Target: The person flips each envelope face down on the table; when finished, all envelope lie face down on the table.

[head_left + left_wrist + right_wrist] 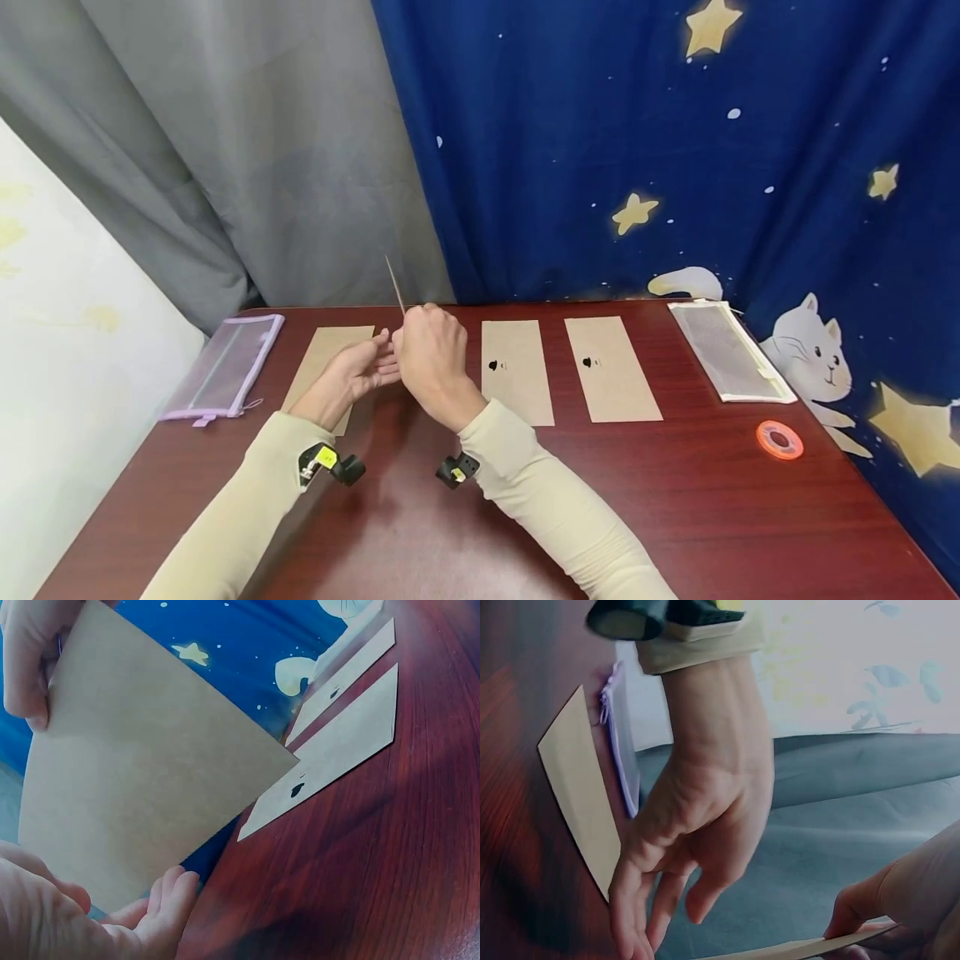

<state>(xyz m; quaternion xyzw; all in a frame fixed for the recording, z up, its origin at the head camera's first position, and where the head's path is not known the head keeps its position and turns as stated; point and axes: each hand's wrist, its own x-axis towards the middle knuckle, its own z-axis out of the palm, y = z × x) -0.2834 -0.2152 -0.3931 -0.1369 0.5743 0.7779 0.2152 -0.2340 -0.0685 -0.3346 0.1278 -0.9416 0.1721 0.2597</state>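
One brown paper sheet (150, 757) was held above the table (420, 542), its edge pinched by the right hand (433, 348); the left hand (357, 372) had fingers extended near its lower edge, contact unclear. A light pinch seemed best, to avoid creasing.

"What colours are on the dark red-brown, wood-grained table (675, 517)?"

"Tan on three rectangular papers (517, 392), two showing small black marks (492, 365); lilac on a mesh pouch's edges (213, 367) at its left; white on another mesh pouch's edges (757, 350) and orange on a ring (767, 429) at its right."

"And the flat paper sheet (150, 750) above it?"

"Tan, its visible face plain."

"Behind the table?"

"A plain grey fabric curtain (300, 150) and a deep-blue one (555, 125) with yellow stars (712, 27), white dots (733, 113) and a white cat (806, 367)."
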